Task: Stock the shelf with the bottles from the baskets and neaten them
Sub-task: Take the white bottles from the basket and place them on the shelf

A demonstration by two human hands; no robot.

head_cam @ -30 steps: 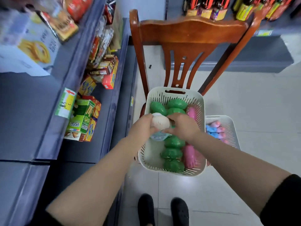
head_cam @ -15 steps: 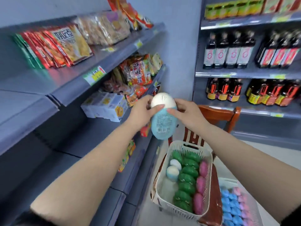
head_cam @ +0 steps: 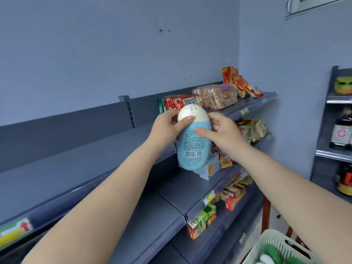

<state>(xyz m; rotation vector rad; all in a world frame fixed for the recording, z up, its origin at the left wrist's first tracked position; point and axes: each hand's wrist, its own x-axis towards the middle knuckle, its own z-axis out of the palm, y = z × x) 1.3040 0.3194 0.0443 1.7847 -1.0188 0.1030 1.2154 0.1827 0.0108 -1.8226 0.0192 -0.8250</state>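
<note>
I hold a light blue oval bottle (head_cam: 194,143) with a white cap upright in the air, its barcode label facing me. My left hand (head_cam: 167,128) grips it from the left, thumb on the cap. My right hand (head_cam: 222,134) grips it from the right, fingers on the blue body. The bottle hangs in front of the grey top shelf (head_cam: 76,168), at its front edge, beside red snack packets. The white basket (head_cam: 274,244) shows at the bottom right, with green bottles (head_cam: 274,254) partly in view.
The top shelf's left stretch is bare grey metal. Red and green packets (head_cam: 177,104), bagged biscuits (head_cam: 217,96) and snacks fill its right end. Lower shelves hold boxes (head_cam: 202,221) and packets. A second rack with dark bottles (head_cam: 341,130) stands at the right. A chair leg (head_cam: 266,212) stands below.
Both hands lifted the blue bottle out of the basket and raised it to the height of the top shelf. My view swung upward from the basket to the shelves.
</note>
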